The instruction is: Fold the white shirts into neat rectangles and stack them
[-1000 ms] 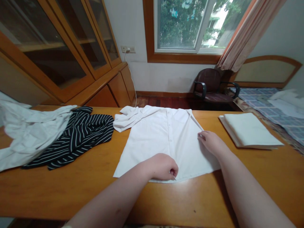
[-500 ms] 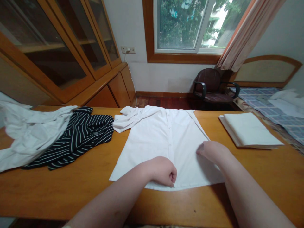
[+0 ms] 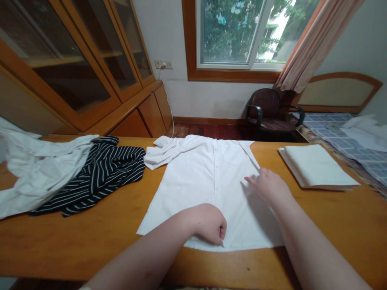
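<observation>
A white button-up shirt [image 3: 193, 177] lies spread on the wooden table, its button strip running down the middle and its hem toward me. My left hand [image 3: 210, 223] is closed in a pinch on the hem, close to the foot of the button strip. Over the shirt's right side is my right hand [image 3: 269, 185], thumb stretched out and fingers apart near the side edge; whether its fingertips touch the cloth I cannot tell. One sleeve is bunched at the far left of the shirt, while the other is largely out of sight.
To the left on the table [image 3: 121, 257] lie a black-and-white striped garment [image 3: 111, 173] and a crumpled white garment [image 3: 51, 161]. A folded white stack of cloth [image 3: 317, 165] sits at the right. Beyond are a chair [image 3: 267, 108], a cabinet [image 3: 127, 104] and a bed [image 3: 347, 129].
My right hand has moved up along the shirt's side edge and its fingers have opened. My left hand, still pinching, has drawn the hem slightly toward me.
</observation>
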`<state>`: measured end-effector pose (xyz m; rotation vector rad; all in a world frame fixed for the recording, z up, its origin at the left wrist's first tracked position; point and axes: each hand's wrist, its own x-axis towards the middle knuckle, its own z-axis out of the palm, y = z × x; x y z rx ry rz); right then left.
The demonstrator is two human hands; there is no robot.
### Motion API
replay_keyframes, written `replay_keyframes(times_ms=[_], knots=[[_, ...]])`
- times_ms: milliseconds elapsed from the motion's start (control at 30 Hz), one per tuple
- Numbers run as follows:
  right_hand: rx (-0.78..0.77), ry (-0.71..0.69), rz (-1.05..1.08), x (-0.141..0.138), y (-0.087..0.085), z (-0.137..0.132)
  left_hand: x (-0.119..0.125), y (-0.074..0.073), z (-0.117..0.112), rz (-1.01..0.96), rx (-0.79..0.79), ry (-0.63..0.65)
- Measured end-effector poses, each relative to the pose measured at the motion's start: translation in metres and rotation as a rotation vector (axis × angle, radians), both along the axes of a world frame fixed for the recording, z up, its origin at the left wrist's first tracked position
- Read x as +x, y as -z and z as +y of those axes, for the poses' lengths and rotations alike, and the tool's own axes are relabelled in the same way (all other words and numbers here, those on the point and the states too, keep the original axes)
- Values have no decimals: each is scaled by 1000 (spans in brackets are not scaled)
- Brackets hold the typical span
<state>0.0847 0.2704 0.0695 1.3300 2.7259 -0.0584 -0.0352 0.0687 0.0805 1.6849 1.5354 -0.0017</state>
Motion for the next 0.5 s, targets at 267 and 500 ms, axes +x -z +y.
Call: replay_keyframes(times_ms=[267, 500], knots=[[86, -307, 187, -21, 43, 9, 2, -3, 1, -6, -18, 14], [-17, -263, 25, -23, 54, 8, 5, -5, -3, 2, -7, -21]])
